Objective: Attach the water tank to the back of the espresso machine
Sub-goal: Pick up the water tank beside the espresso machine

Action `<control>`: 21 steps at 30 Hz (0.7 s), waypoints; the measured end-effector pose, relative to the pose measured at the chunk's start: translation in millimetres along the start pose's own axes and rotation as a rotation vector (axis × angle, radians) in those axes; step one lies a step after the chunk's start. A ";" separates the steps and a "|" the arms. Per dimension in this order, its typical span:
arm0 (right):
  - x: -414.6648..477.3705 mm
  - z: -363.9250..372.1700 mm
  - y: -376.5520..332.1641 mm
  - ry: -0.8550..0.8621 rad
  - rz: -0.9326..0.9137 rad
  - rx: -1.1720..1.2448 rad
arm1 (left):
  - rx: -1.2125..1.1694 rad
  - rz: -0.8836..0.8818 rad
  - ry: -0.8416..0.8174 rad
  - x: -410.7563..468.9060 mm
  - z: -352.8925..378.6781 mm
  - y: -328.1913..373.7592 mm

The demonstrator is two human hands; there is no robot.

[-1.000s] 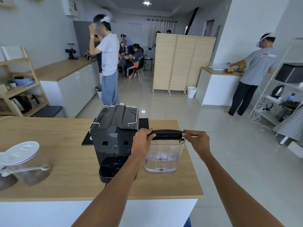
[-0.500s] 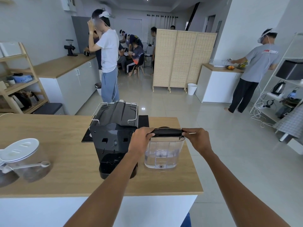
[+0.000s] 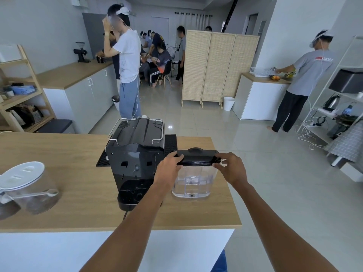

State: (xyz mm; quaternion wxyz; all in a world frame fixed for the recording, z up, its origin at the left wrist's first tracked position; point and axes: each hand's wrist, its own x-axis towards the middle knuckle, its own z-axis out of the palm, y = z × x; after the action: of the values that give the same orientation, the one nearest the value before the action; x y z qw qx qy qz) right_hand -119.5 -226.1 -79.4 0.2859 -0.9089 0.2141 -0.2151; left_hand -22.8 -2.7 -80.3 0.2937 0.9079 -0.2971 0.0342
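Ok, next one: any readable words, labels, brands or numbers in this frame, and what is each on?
Back of the grey T-shirt, person at the far right counter: red and white print, too blurred to read.
Espresso machine: no readable label.
Water tank: no readable text.
Blue box on the wooden shelf: print too small to read.

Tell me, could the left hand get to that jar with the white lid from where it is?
Probably not at once: the left hand grips the water tank lid, and the coffee machine stands between it and the jar. It would have to let go and reach around.
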 end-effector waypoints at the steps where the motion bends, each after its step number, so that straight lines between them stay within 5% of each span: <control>1: -0.1 -0.9 0.0 -0.001 0.000 0.003 | -0.032 -0.015 0.010 0.2 0.3 -0.7; 12: -20.5 17.5 -0.1 -0.191 0.199 0.339 | -0.538 -0.336 -0.067 -3.8 23.4 10.4; 21: -22.8 48.7 15.2 -0.083 -0.096 0.133 | -0.387 -0.067 -0.044 -7.1 33.8 -8.9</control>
State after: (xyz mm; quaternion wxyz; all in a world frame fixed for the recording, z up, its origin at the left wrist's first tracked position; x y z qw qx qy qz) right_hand -117.1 -205.0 -131.0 0.3435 -0.9053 0.1433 -0.2045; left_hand -27.5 -12.0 -114.4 0.4569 0.8445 -0.2743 -0.0532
